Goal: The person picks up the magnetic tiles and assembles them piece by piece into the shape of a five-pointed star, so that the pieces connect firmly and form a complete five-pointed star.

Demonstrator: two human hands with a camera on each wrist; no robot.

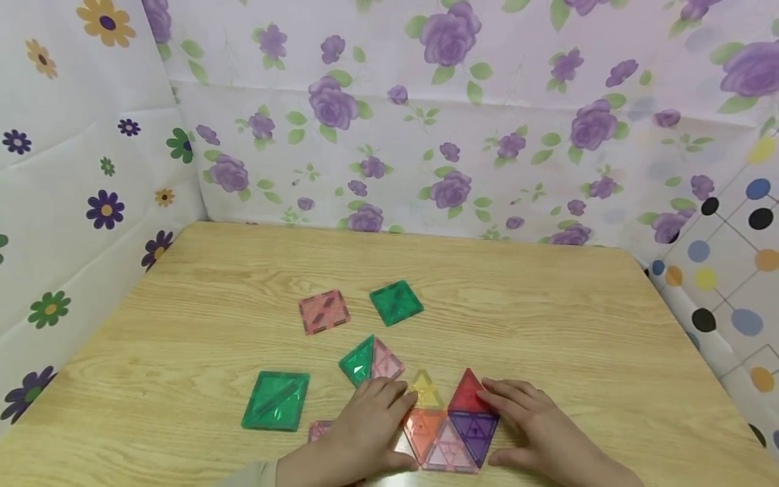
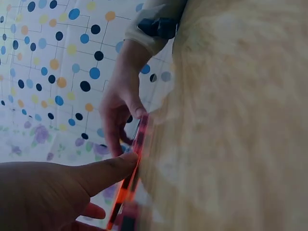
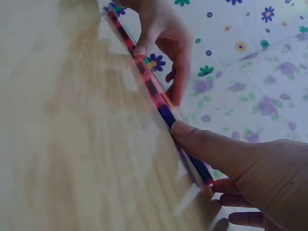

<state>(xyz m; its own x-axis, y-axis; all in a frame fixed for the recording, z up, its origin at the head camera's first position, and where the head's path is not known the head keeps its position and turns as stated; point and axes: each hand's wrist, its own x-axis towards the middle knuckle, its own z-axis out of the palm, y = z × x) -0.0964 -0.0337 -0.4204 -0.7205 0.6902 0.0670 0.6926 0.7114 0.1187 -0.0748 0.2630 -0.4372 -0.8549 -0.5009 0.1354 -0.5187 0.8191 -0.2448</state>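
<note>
In the head view, five translucent triangular magnetic tiles lie edge to edge in an arc: a yellow tile [image 1: 424, 389], an orange tile [image 1: 422, 427], a pink tile [image 1: 452, 450], a purple tile [image 1: 477, 433] and a red tile [image 1: 467, 392]. My left hand [image 1: 368, 426] rests at the arc's left side, fingertips at the yellow tile and thumb near the orange tile's lower tip. On the opposite side my right hand [image 1: 538, 429] touches the red tile with its fingers, its thumb beside the purple one. Both wrist views show the tiles edge-on, flat on the table.
Behind the left hand lie a green triangle [image 1: 358, 362] and a pink triangle [image 1: 386, 360], joined. Farther off are a pink square tile [image 1: 324, 312] and a green square tile [image 1: 396, 302]. A larger green square [image 1: 276, 400] lies left. Another pink tile [image 1: 319, 429] is partly hidden by the left hand.
</note>
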